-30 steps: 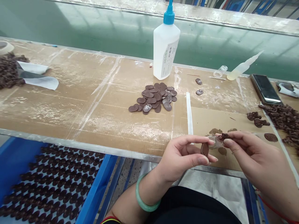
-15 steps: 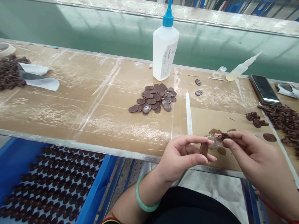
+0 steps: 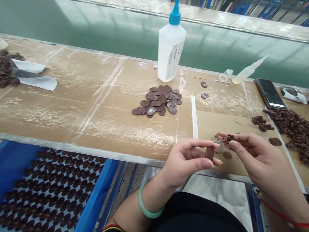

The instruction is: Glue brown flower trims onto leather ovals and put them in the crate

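My left hand pinches a small brown oval disc upright between thumb and fingers, just over the table's front edge. My right hand is closed on a small dark brown ornament piece, held right beside the disc. A small clear cap lies on the table between the two hands. A pile of several brown oval discs rests at the table's middle. A heap of dark ornament pieces lies at the right.
A white glue bottle with a blue nozzle stands behind the disc pile. A small squeeze bottle and a phone lie at the back right. A blue tray lined with rows of brown discs sits lower left. White paper lies far left.
Both hands have stayed nearly still with the disc and ornament piece; the right hand has lifted slightly. The view has shifted a little.
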`<act>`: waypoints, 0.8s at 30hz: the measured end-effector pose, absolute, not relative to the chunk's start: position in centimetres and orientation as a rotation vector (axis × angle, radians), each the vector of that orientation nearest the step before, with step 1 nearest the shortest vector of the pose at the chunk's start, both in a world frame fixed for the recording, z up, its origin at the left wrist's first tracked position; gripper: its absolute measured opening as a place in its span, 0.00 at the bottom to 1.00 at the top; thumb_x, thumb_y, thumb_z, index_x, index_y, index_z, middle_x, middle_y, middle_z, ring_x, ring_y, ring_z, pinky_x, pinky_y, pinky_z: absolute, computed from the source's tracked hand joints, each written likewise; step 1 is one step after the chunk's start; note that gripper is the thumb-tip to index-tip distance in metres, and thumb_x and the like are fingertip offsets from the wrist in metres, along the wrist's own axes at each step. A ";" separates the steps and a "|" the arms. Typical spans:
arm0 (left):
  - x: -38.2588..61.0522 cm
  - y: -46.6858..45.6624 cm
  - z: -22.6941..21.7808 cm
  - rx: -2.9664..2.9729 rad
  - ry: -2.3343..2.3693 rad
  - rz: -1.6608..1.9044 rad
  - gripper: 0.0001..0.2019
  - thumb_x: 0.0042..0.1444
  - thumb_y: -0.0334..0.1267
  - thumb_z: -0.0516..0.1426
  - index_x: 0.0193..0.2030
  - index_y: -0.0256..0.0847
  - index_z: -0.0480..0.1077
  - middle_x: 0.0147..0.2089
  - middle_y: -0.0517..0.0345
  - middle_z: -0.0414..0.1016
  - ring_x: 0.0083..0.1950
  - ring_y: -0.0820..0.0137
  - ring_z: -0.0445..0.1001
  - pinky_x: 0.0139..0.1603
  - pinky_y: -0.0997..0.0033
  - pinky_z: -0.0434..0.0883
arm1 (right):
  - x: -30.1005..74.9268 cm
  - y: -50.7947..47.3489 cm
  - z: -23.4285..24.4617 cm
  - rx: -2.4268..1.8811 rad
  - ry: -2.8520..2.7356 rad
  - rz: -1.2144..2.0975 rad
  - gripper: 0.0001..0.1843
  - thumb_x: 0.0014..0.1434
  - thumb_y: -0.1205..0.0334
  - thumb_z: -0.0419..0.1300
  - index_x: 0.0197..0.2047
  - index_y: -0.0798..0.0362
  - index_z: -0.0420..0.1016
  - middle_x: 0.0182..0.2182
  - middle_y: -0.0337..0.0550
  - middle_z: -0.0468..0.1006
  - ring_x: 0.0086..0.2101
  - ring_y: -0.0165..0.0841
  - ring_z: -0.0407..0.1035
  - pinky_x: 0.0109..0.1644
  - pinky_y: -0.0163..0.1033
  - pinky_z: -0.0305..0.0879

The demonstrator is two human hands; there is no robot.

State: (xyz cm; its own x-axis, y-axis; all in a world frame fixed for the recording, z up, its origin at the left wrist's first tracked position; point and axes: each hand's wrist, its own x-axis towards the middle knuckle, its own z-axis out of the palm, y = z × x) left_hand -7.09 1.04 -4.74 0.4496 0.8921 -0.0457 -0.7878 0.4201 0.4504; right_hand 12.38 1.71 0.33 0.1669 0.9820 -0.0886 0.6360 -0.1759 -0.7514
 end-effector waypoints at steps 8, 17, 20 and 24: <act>-7.1 1.1 -4.6 0.389 0.305 1.075 0.15 0.48 0.30 0.73 0.44 0.42 0.83 0.48 0.51 0.85 0.38 0.68 0.85 0.41 0.74 0.80 | 12.3 1.5 0.2 -1.923 -1.512 0.770 0.18 0.58 0.42 0.64 0.43 0.46 0.81 0.44 0.45 0.87 0.45 0.48 0.82 0.41 0.47 0.82; -7.1 0.9 -4.9 0.410 0.274 1.084 0.16 0.51 0.29 0.73 0.46 0.43 0.82 0.50 0.52 0.84 0.40 0.68 0.85 0.43 0.74 0.80 | 12.2 1.3 0.4 -1.922 -1.528 0.744 0.18 0.59 0.43 0.63 0.43 0.46 0.82 0.45 0.43 0.87 0.45 0.46 0.82 0.39 0.43 0.81; -7.2 0.9 -4.8 0.405 0.300 1.074 0.17 0.49 0.28 0.73 0.46 0.44 0.83 0.49 0.53 0.85 0.41 0.67 0.85 0.42 0.76 0.80 | 12.0 1.2 0.5 -1.900 -1.503 0.741 0.18 0.59 0.43 0.64 0.43 0.46 0.82 0.48 0.44 0.87 0.47 0.46 0.81 0.41 0.44 0.81; -7.2 0.8 -4.8 0.418 0.337 1.072 0.19 0.49 0.29 0.74 0.48 0.45 0.82 0.41 0.55 0.85 0.41 0.66 0.85 0.42 0.76 0.80 | 11.9 1.0 0.6 -1.905 -1.618 0.474 0.17 0.61 0.44 0.62 0.44 0.44 0.82 0.49 0.42 0.86 0.49 0.49 0.80 0.52 0.55 0.77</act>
